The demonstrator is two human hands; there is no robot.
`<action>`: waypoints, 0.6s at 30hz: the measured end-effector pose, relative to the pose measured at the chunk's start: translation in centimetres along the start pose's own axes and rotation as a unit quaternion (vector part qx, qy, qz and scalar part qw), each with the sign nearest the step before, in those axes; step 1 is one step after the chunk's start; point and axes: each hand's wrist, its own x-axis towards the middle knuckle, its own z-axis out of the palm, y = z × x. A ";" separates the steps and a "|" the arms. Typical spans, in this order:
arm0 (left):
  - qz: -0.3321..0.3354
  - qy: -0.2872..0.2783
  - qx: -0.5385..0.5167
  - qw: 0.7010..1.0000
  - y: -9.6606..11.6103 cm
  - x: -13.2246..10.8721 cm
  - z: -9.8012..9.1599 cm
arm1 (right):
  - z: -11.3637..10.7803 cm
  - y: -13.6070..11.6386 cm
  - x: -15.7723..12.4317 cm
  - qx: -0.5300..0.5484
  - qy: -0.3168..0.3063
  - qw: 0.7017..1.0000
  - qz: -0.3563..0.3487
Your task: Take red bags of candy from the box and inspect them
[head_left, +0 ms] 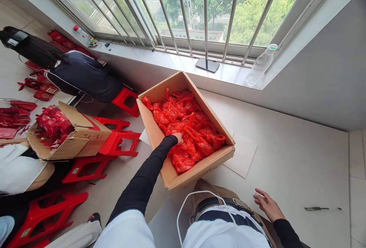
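red bags (198, 147) beneath left fingers (180, 139), cannot tell if pinching; right fingers (261, 197) loosely spread, outside carton (203, 170)

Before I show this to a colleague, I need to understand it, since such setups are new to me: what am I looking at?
There is no machine here, just a person's two bare hands. The single picture comes from a camera worn on that person's head, looking forward and down. The left hand reaches into an open cardboard box and touches the red plastic bags inside; whether it grips one, I can't tell. The right hand is empty, held out to the side. Beyond the box, the windowsill carries a dark phone and a clear bottle.
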 end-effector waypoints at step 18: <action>-0.319 0.344 -0.352 0.810 -6.4 3.4 -6.8 | 0.7 0.9 0.8 0.002 0.045 0.999 -0.006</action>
